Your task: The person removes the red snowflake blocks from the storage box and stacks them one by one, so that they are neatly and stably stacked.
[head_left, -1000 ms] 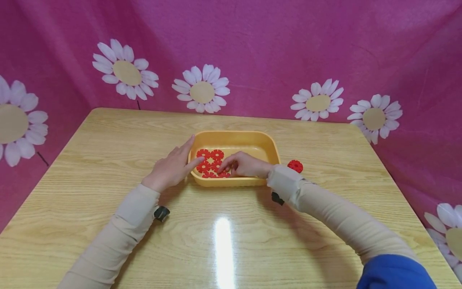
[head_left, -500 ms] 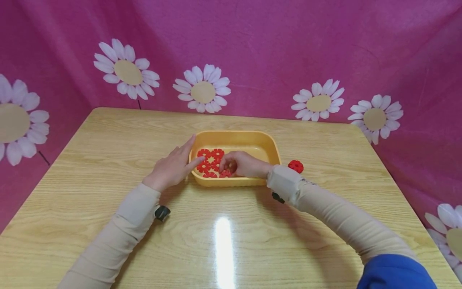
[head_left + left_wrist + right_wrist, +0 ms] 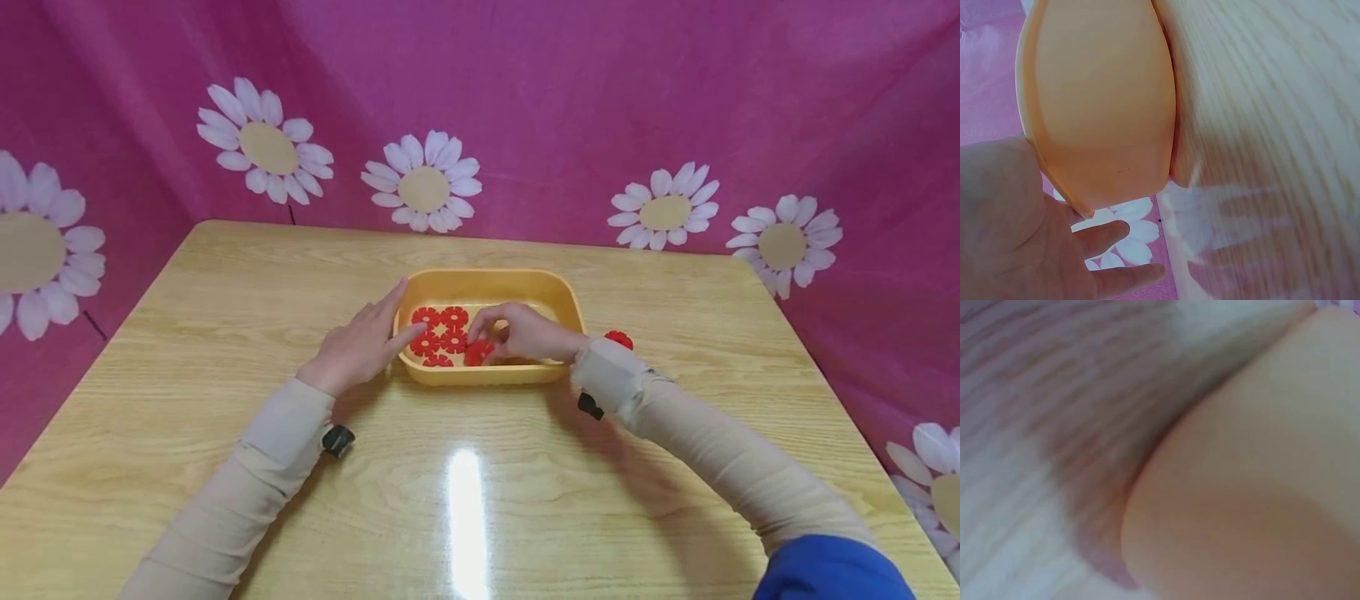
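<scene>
A yellow plastic tray (image 3: 491,377) stands on the table, with several red flower-shaped plastic discs (image 3: 453,342) lying flat in rows at its left end. My left hand (image 3: 358,346) rests at the tray's left rim, fingers extended along the outside and thumb reaching over the inside. In the left wrist view those straight fingers (image 3: 1125,281) show beyond the tray wall (image 3: 1104,100). Inside the tray, my right hand (image 3: 528,332) pinches one red flower-shaped disc (image 3: 477,353) between thumb and curled fingers, at the near side of the rows. The right wrist view shows only the tray's outer wall (image 3: 1254,481) and the table.
Another red flower-shaped piece (image 3: 619,339) lies on the wooden table (image 3: 375,517) right of the tray, partly covered by my right wrist. Behind the table hangs a magenta cloth (image 3: 540,108) printed with white daisies.
My right hand has pulled slightly right and up, and the near red disc has shifted right with it, away from the rows. My left hand stays at the tray rim.
</scene>
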The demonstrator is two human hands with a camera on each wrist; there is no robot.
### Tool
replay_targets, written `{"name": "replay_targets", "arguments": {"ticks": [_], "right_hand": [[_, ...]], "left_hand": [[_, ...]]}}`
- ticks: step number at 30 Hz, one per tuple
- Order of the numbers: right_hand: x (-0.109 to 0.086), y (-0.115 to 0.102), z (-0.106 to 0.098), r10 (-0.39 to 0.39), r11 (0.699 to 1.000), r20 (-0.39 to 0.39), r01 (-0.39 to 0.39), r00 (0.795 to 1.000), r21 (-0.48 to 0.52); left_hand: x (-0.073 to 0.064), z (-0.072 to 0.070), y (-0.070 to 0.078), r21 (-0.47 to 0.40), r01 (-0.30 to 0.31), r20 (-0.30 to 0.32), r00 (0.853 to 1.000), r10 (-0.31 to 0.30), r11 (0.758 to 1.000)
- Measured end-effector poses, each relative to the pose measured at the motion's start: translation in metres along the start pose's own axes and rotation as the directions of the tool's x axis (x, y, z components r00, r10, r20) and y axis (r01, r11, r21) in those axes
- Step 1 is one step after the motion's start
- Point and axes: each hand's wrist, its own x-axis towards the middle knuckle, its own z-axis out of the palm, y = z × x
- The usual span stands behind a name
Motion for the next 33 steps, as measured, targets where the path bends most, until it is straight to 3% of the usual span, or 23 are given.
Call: {"name": "replay_targets", "arguments": {"ticks": [7,18,29,33], "right_hand": [[-0.015,-0.004,-0.027,0.018,0.992,-0.088,-0.007,0.996,0.122],[-0.052,0.0,-0.065,0.106,0.987,-0.187,-0.081,0.977,0.136],[-0.085,0.024,-0.088,0.158,0.973,-0.298,-0.097,0.941,0.212],[-0.101,0.038,-0.097,0.178,0.974,-0.337,-0.118,0.924,0.192]], "left_hand": [[0.001,-0.001,0.001,0.001,-0.007,0.0,1.0,0.007,1.0],[-0.001,0.0,0.003,0.007,0.003,0.011,1.0,-0.003,1.0],[-0.002,0.0,0.001,-0.001,0.007,0.009,1.0,-0.007,1.0],[-0.002,0.0,0.002,-0.006,0.01,0.007,1.0,-0.01,1.0]]}}
